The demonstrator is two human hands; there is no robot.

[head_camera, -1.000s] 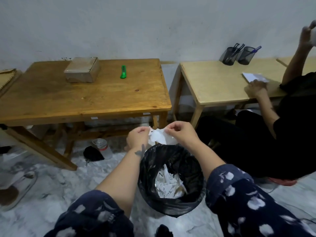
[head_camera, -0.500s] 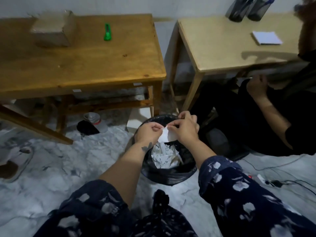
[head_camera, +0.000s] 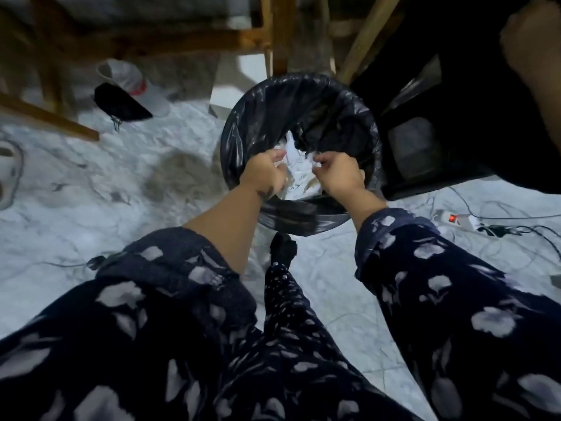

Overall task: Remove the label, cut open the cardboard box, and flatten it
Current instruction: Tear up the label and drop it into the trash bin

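Head view: both hands are held inside the mouth of a bin (head_camera: 243,138) lined with a black bag, near its front rim. The left hand (head_camera: 264,174) is curled, fingers bent inward; whether anything is gripped cannot be told. The right hand (head_camera: 338,174) is likewise curled, and its contents cannot be told. White torn paper scraps (head_camera: 296,174) are seen in the bin between and below the hands. The cardboard box is out of view. The bin stands on a marble floor (head_camera: 91,192), beside wooden table legs (head_camera: 279,34). A power strip (head_camera: 455,219) lies at the floor's right edge.
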